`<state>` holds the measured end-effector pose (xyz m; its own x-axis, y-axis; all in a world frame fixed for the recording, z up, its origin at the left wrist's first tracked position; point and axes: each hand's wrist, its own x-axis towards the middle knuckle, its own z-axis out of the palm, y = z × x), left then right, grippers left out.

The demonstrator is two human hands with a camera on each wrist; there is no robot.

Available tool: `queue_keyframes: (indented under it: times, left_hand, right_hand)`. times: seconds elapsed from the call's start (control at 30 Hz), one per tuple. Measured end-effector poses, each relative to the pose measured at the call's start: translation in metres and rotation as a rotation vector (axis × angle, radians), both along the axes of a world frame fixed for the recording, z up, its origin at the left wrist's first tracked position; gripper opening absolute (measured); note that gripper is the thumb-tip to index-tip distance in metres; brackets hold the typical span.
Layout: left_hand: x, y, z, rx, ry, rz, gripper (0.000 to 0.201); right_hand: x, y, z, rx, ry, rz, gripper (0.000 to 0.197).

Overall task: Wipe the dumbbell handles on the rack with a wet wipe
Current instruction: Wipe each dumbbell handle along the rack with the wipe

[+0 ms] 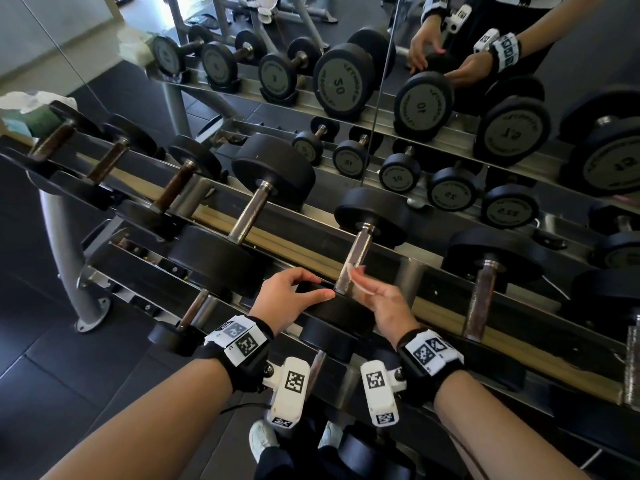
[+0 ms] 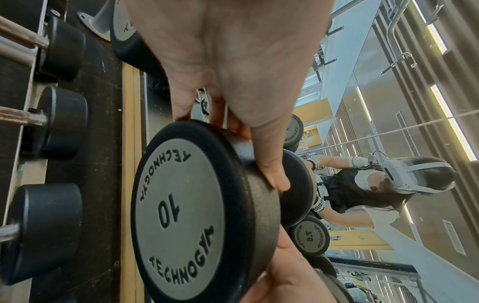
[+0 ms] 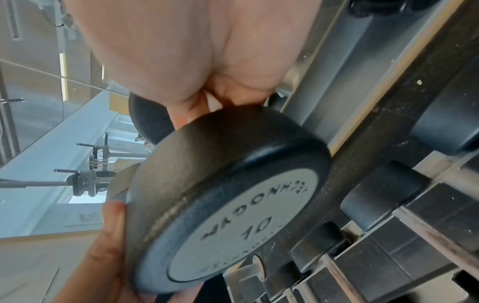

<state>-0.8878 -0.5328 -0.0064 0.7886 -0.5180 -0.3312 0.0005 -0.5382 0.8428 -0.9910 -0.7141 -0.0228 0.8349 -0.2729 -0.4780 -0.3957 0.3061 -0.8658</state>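
Observation:
A 10 kg dumbbell lies on the top tier of the rack (image 1: 294, 251), its steel handle (image 1: 356, 252) pointing away from me. My left hand (image 1: 323, 288) grips the rim of its near black head (image 1: 341, 311). In the left wrist view my fingers (image 2: 267, 160) curl over that head (image 2: 186, 209) with the thumb underneath. My right hand (image 1: 362, 277) pinches a thin, translucent wet wipe (image 1: 360, 286), which touches the near end of the handle. The right wrist view shows my palm above the same head (image 3: 233, 194); the handle is hidden there.
A bigger dumbbell (image 1: 247, 213) lies to the left and one with a rusty handle (image 1: 481, 303) to the right. A wipe packet (image 1: 31, 112) sits at the rack's far left end. A mirror (image 1: 450, 46) backs the rack. Small dumbbells (image 1: 194, 313) fill the lower tier.

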Motion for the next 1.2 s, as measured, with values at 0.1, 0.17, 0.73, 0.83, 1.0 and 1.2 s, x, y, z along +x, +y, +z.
queue_keyframes:
  times: [0.1, 0.17, 0.73, 0.83, 1.0, 1.2]
  left_hand:
    - [0.0, 0.001, 0.001, -0.011, -0.012, 0.008, 0.033]
    - [0.0, 0.0, 0.0, -0.003, -0.012, 0.008, 0.034]
    - [-0.001, 0.001, -0.001, 0.001, -0.006, 0.007, 0.033]
    - [0.0, 0.001, -0.002, 0.014, -0.018, -0.002, 0.035]
    - [0.0, 0.002, -0.006, 0.018, -0.038, 0.001, 0.037]
    - [-0.002, 0.003, -0.007, -0.018, -0.041, 0.022, 0.034]
  right_hand:
    - [-0.004, -0.01, 0.01, -0.034, -0.001, 0.019, 0.03]
    - [0.001, -0.022, 0.011, -0.153, 0.0, -0.043, 0.048]
    - [-0.006, -0.013, -0.005, -0.068, -0.037, 0.095, 0.026]
    - [-0.003, -0.02, -0.001, -0.201, -0.032, -0.003, 0.052]
    - [0.007, -0.014, -0.011, -0.395, -0.03, 0.012, 0.047]
    - [-0.007, -0.01, -0.015, -0.376, -0.065, 0.151, 0.04]
